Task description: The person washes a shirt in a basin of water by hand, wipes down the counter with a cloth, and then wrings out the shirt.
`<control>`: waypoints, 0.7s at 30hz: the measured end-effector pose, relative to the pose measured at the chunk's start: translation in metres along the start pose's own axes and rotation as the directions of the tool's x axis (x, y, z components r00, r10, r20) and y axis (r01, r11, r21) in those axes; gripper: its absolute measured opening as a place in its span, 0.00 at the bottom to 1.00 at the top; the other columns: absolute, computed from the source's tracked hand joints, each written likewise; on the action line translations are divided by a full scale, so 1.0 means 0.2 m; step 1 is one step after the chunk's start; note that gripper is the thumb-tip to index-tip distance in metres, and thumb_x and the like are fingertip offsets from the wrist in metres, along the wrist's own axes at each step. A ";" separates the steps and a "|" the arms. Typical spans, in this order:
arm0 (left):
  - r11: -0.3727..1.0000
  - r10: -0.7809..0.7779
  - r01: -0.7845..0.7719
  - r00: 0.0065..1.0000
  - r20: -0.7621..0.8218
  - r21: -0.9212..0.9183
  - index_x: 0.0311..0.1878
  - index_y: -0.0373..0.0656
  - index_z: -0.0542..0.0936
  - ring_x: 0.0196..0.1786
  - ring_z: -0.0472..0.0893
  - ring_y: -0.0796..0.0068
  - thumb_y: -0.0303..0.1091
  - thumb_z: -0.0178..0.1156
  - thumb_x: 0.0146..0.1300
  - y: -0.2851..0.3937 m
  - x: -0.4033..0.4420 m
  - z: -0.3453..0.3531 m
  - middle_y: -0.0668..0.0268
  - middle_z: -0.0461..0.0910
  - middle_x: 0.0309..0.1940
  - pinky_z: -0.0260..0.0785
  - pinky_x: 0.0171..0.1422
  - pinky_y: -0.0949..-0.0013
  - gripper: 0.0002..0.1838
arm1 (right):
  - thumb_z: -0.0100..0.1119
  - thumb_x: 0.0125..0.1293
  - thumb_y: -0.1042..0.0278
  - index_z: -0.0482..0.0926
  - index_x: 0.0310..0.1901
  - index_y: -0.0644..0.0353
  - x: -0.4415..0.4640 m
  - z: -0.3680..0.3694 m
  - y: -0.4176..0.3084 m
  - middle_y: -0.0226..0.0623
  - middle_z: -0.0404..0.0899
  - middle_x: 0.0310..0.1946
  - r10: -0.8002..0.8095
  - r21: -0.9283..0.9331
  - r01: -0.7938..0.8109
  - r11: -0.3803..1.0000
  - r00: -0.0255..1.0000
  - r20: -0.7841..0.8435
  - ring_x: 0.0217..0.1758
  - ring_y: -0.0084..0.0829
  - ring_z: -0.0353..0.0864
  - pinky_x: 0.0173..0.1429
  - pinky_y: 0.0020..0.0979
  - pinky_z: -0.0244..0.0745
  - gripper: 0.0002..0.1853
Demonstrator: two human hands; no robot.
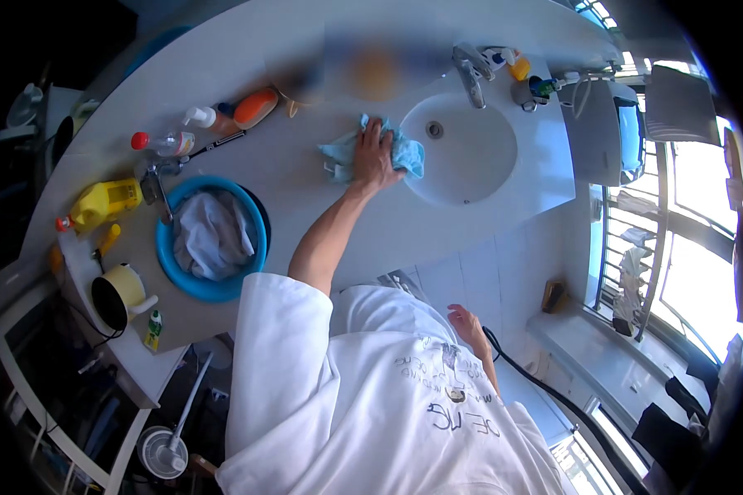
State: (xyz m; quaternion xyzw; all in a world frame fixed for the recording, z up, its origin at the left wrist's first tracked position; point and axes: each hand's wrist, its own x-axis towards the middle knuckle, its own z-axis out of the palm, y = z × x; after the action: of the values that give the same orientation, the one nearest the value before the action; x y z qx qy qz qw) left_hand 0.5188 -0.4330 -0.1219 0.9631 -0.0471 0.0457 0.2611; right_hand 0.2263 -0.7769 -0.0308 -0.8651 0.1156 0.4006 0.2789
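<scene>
My left hand (375, 161) presses down on a light blue cloth (409, 155), which is bunched under its palm and fingers on the grey-white countertop (322, 223). The cloth lies at the left edge of a white oval sink (479, 157), close to its drain. Lower down, my right hand (469, 328) hangs beside my white shirt, below the counter's front edge. Its fingers are loosely apart, with nothing seen in them.
A blue basin (167, 262) with pale fabric stands at the left. Near it are a yellow bottle (107, 202), a red-capped bottle (169, 144), an orange brush (256, 107) and a pot (124, 293). The faucet (472, 78) and a cup (530, 95) stand behind the sink.
</scene>
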 end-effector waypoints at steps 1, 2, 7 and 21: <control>1.000 0.001 -0.001 1.000 0.006 -0.006 0.62 0.38 0.69 0.73 0.53 0.48 0.55 0.73 0.37 0.01 -0.01 0.02 0.45 0.59 0.66 0.43 0.75 0.47 0.48 | 0.57 0.62 0.63 0.77 0.52 0.55 -0.01 0.01 -0.01 0.44 0.83 0.37 0.013 0.005 -0.013 1.000 1.000 0.014 0.43 0.41 0.83 0.48 0.37 0.76 0.16; 1.000 -0.006 0.006 1.000 -0.007 -0.006 0.62 0.39 0.68 0.73 0.53 0.49 0.55 0.73 0.37 0.02 -0.02 0.03 0.45 0.58 0.66 0.42 0.75 0.47 0.49 | 0.56 0.62 0.63 0.77 0.52 0.55 0.00 0.01 -0.02 0.44 0.83 0.37 0.021 0.011 -0.021 1.000 0.999 0.024 0.43 0.41 0.84 0.48 0.37 0.76 0.17; 0.998 -0.055 0.056 0.997 -0.051 0.031 0.65 0.38 0.65 0.73 0.53 0.48 0.56 0.74 0.37 0.06 -0.04 0.02 0.46 0.58 0.67 0.42 0.76 0.47 0.52 | 0.56 0.62 0.63 0.77 0.52 0.55 0.00 0.10 0.02 0.44 0.83 0.37 0.019 0.036 -0.019 0.999 1.000 0.021 0.43 0.41 0.84 0.48 0.37 0.77 0.17; 0.966 -0.112 0.140 0.985 -0.132 0.219 0.64 0.43 0.65 0.72 0.55 0.49 0.54 0.73 0.40 0.15 0.43 0.16 0.50 0.59 0.67 0.47 0.73 0.46 0.48 | 0.55 0.63 0.65 0.76 0.51 0.62 -0.33 0.22 0.08 0.47 0.83 0.34 0.201 0.283 -0.150 0.947 0.967 -0.160 0.36 0.36 0.83 0.42 0.32 0.75 0.17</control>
State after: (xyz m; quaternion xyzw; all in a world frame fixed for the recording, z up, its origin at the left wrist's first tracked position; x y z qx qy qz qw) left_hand 0.6030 -0.4817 -0.1247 0.9833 0.0355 0.0910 0.1537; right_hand 0.1489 -0.7675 -0.0100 -0.8391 0.2712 0.3218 0.3446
